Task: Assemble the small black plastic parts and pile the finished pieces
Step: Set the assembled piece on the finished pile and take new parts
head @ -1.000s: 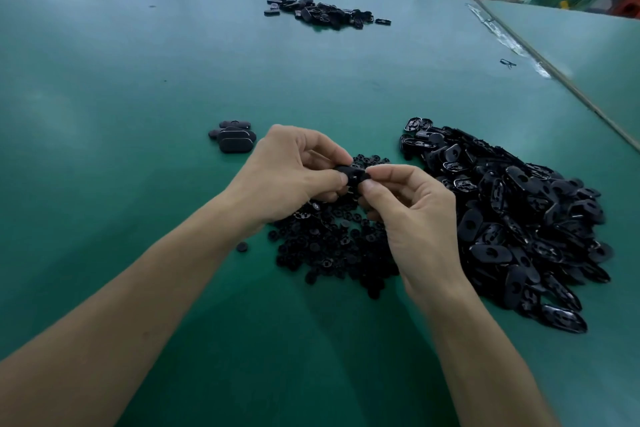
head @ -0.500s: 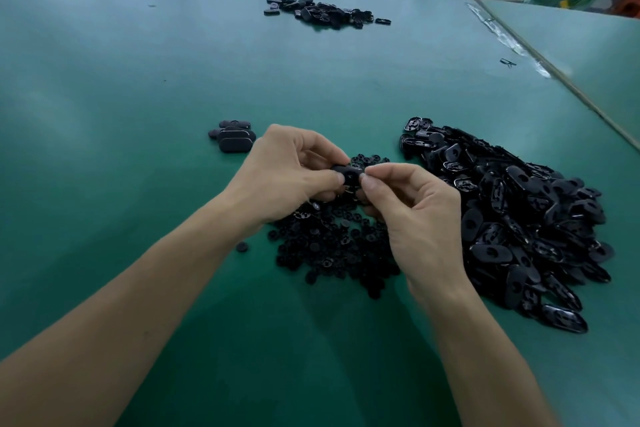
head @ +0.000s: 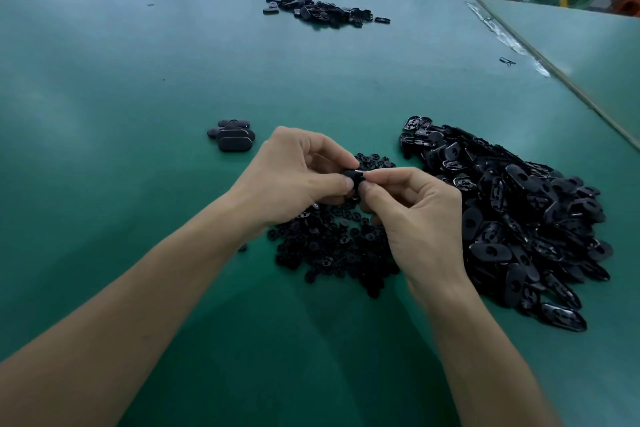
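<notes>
Both hands meet over the green surface (head: 138, 114): left hand (head: 294, 180) and right hand (head: 415, 215) pinch one small black part (head: 352, 174) between thumb and fingertips, above the heap of round pieces (head: 332, 250). It looks light, stiff, a bit slick, so grip the edges. Finished pile (head: 232, 135) waits left; oval shells (head: 519, 218) right.

Bare forearms, seemingly no sleeves

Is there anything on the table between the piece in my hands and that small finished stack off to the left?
Nothing visible. Bare green table lies between the small black plastic piece, pinched by both hands, and the small stack of black oval pieces.
</notes>
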`<state>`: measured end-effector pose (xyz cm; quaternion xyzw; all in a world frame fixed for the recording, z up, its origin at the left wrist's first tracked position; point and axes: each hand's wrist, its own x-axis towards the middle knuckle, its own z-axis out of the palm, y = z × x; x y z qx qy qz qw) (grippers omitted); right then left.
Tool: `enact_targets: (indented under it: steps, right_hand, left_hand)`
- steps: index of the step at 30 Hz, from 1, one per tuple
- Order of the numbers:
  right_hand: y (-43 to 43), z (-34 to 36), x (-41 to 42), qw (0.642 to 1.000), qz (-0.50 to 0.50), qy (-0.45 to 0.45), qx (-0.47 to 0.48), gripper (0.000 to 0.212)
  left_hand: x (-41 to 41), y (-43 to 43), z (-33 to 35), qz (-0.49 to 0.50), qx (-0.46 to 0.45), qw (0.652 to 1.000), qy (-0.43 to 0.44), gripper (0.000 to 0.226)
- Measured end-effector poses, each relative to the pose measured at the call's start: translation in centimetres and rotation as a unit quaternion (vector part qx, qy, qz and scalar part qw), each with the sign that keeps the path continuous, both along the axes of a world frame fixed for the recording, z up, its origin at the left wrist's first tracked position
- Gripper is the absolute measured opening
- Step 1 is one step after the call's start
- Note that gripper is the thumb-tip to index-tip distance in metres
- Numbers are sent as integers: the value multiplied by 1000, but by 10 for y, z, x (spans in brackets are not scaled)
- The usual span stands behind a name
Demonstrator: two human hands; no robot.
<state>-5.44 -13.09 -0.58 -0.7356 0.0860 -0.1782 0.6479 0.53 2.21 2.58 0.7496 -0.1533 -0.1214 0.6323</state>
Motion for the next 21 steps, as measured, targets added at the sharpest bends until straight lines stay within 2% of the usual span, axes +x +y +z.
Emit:
enact_targets:
  steps: [7, 16, 21]
  right_hand:
    - [-1, -1, 1, 1000, 11, 0, -11, 13]
    - [0, -6, 3, 998, 0, -11, -64, 14]
    - [2, -5, 2, 998, 21, -21, -63, 17]
  left_hand:
    - [1, 1, 0, -5, 15, 1000, -16, 19]
    - [4, 1, -5, -13, 86, 994, -63, 20]
    - [6, 2, -10, 7, 76, 994, -76, 16]
